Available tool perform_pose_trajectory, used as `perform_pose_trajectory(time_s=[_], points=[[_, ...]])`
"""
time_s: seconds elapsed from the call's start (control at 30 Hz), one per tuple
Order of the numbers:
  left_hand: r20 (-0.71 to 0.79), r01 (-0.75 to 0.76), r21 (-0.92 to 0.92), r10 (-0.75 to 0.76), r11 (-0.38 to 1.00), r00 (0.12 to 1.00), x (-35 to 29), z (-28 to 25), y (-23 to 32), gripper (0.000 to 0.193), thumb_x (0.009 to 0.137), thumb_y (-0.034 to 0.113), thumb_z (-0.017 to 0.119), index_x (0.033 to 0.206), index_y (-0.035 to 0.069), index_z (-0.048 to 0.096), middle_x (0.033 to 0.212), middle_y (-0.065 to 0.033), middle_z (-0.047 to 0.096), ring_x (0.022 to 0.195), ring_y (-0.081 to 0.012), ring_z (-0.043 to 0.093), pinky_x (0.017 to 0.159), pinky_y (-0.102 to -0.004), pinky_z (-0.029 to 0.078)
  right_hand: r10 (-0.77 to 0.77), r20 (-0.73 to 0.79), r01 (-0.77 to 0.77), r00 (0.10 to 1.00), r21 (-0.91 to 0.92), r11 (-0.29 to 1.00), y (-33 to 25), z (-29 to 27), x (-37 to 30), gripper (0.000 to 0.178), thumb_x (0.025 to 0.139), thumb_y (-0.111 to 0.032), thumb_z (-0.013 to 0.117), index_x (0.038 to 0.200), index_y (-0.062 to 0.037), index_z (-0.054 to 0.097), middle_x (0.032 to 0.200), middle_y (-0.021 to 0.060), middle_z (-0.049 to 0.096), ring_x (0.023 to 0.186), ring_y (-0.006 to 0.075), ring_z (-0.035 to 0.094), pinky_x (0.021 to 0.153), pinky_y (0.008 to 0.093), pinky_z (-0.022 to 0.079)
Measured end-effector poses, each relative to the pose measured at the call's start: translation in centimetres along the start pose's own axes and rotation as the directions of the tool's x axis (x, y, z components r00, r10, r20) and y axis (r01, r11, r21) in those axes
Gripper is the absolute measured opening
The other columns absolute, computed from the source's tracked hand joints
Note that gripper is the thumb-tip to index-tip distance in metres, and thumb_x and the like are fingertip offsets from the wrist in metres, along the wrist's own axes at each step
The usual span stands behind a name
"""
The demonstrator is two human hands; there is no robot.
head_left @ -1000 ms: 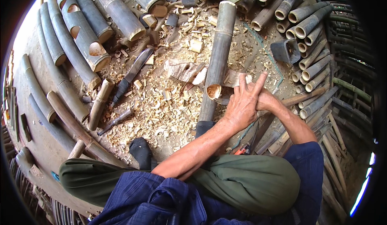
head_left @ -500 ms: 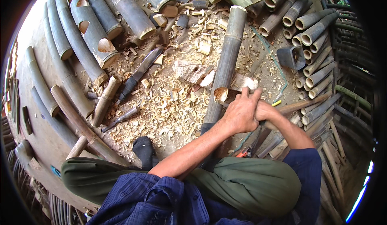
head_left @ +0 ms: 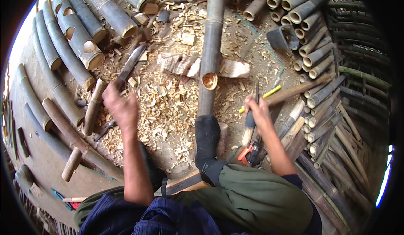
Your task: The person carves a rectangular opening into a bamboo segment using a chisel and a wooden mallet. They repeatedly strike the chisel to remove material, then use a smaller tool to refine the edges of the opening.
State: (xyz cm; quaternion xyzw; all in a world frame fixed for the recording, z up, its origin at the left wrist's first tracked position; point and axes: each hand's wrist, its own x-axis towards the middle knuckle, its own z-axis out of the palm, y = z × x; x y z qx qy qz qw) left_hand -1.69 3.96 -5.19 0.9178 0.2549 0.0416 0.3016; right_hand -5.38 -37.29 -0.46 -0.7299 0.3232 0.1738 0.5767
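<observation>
One long green bamboo pole (head_left: pixel 210 45), hollow-ended.

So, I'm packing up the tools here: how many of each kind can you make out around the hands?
Long knife: 1
Small dark tool: 1
Yellow pencil: 1
Red-handled tool: 1
Slim dark tool gripped in the right hand: 1
Total: 5

Wood chips (head_left: pixel 168 104) strewn on dirt floor, notched bamboo poles (head_left: pixel 78 37), stacked bamboo tubes (head_left: pixel 315 58), black sock (head_left: pixel 207 138)
</observation>
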Motion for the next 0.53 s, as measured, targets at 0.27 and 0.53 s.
perform_pose_trajectory(time_s=[0.27,0.53], points=[[-0.042,0.113,0.297,-0.105,0.948,0.994,-6.3,0.6,-14.0,0.044,0.087,0.009,0.072,0.129,0.022,0.067,0.137,-0.0086,0.06,0.135,-0.0348,0.053,0.107,-0.0597,0.04,-0.236,-0.249,0.08,0.939,-0.509,0.857,6.2,-9.4,14.4,0.052,0.089,-0.028,0.075,0.128,0.0046,0.061,0.117,0.0288,0.069,0.118,0.0431,0.066,0.103,0.0464,0.05],[-0.035,-0.002,-0.352,-0.011,0.936,0.999,-1.5,-7.9,-6.2,0.035,0.105,0.032,0.06,0.135,0.017,0.069,0.135,-0.023,0.065,0.123,-0.0315,0.062,0.109,-0.0407,0.042,-0.617,-0.12,0.444,0.778,-0.59,0.674,8.1,-4.9,2.9,0.041,0.096,-0.03,0.067,0.124,-0.0008,0.059,0.124,0.0278,0.063,0.112,0.0446,0.062,0.099,0.0544,0.048]])
